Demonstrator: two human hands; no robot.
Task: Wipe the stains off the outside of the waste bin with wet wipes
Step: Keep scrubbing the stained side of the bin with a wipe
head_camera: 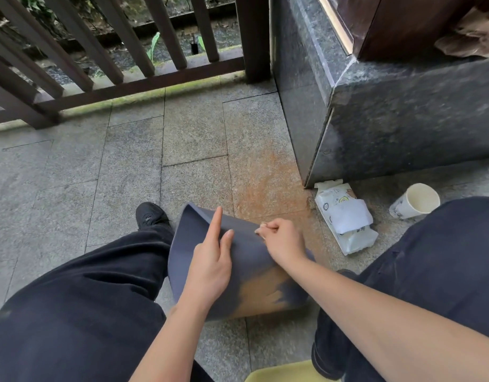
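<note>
Right hand (pixel 281 239) curled tight; small pale scrap peeks between fingertips (pixel 262 230), too little showing to tell if it is wipe. Waste bin (pixel 248 260) base hidden under both wrists, far wall behind left hand (pixel 210 260). Print on wet wipe pack (pixel 345 219), right of fingers, too small to read. Yellow object (pixel 281 373) cut by bottom edge. Paper cup (pixel 417 201) partly behind knee.

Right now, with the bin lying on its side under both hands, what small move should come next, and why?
Probably slide the right hand and the small wad it pinches back toward the orange-brown stain on the waste bin. That patch is unwiped, while the wall under the right hand looks clean. The left hand already steadies the bin.
</note>
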